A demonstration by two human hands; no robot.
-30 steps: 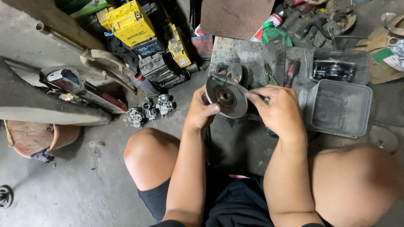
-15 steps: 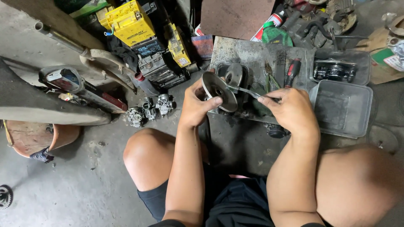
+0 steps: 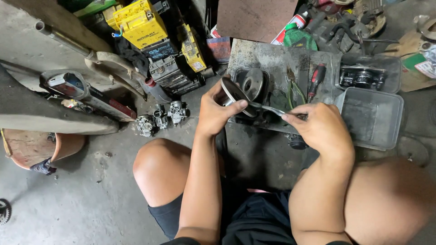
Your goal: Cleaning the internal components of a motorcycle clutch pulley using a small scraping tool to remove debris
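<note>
Yellow battery boxes (image 3: 138, 20) sitting top left with dark labels | red-and-white spray can (image 3: 290, 26) lying beside a green packet (image 3: 299, 38) | white-and-red label (image 3: 427, 68) showing at right edge

From here my left hand (image 3: 217, 114) covers the near rim of the metal pulley disc (image 3: 234, 96), and my right hand (image 3: 320, 129) hides the handle of the thin tool (image 3: 268, 109). The small black wheel (image 3: 4, 211) is cut off at the left edge.

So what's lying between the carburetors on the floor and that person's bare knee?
Nothing: in the head view, only stained concrete floor separates the carburetors from the knee.
</note>
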